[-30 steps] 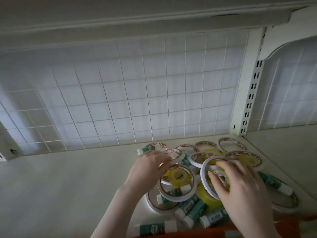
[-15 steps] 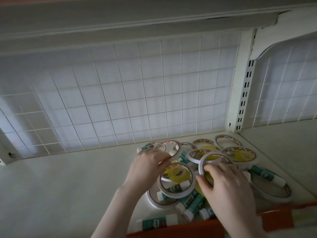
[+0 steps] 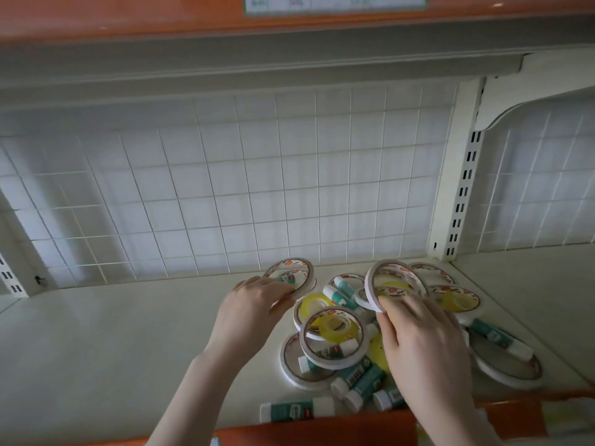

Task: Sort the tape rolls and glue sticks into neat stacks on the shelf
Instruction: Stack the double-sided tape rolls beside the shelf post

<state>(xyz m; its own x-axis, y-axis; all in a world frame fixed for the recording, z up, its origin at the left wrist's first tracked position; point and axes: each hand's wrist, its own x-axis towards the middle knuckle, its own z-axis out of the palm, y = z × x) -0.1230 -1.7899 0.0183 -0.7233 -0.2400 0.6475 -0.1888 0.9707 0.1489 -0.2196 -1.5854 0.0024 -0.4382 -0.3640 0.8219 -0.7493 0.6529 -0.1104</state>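
Note:
A jumbled heap of white-rimmed tape rolls, yellow tape rolls and teal-and-white glue sticks lies on the right half of the cream shelf point(image 3: 96, 342). My left hand point(image 3: 254, 310) grips a thin white tape roll point(image 3: 291, 275) at the heap's far left, tilted up on edge. My right hand point(image 3: 421, 342) holds another white tape roll point(image 3: 386, 284) lifted upright above the pile. Between my hands a white roll point(image 3: 335, 338) leans over a yellow roll point(image 3: 333, 325). Glue sticks point(image 3: 357, 378) lie crosswise near the front, one point(image 3: 296, 412) apart at the front edge.
A white wire grid point(image 3: 225, 201) backs the shelf. A slotted upright post point(image 3: 463, 188) with a bracket divides it from the neighbouring bay on the right. An orange lip point(image 3: 322, 432) runs along the front edge; an orange shelf rail point(image 3: 128, 17) hangs overhead.
Both hands have lifted their tape rolls and moved apart: the left one back and left, the right one raised upright. The camera view has tilted upward, showing the orange rail above.

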